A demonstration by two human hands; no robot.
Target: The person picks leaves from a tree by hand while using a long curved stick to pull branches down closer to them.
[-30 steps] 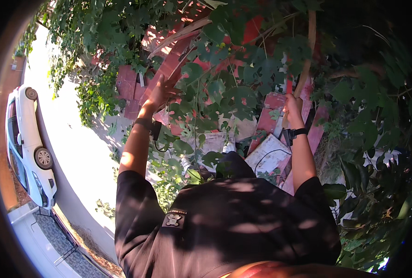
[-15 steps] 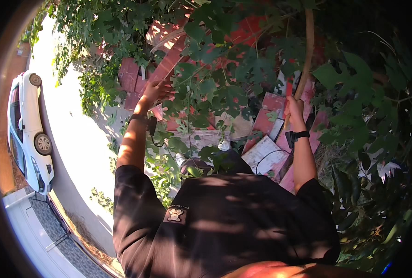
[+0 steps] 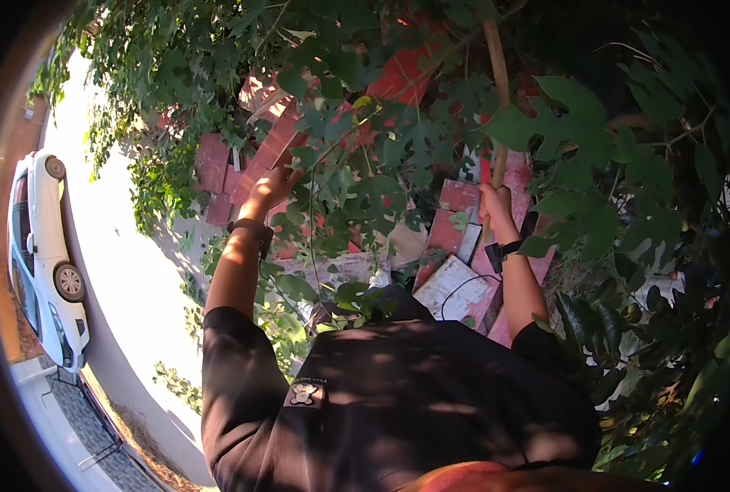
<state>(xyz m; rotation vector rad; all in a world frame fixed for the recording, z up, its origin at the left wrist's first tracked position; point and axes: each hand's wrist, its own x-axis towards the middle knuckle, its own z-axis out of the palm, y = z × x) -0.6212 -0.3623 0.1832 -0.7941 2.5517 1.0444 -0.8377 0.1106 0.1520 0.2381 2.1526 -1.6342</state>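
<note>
"How do the grips look from your end?"

"My right grip [image 3: 496, 205] is wrapped round a wooden stick [image 3: 497, 64], beyond the right-hand corner of the white panel [image 3: 453, 287]. A red strip [image 3: 485, 167] runs alongside; I can't tell whether that's held too."

"And the left?"

"My left grip [image 3: 272, 190] is by the lower end of a long red board [image 3: 273, 146], fingers half lost among leaves [image 3: 379, 195]. I can't tell whether they hold anything."

"How would you handle the stick?"

"I'd hold it firmly, wrist straight, and move slowly: its upper length rises into the foliage and could snag. I'd part the leaves before trusting the left fingers, and mind the loose-looking boards below."
</note>
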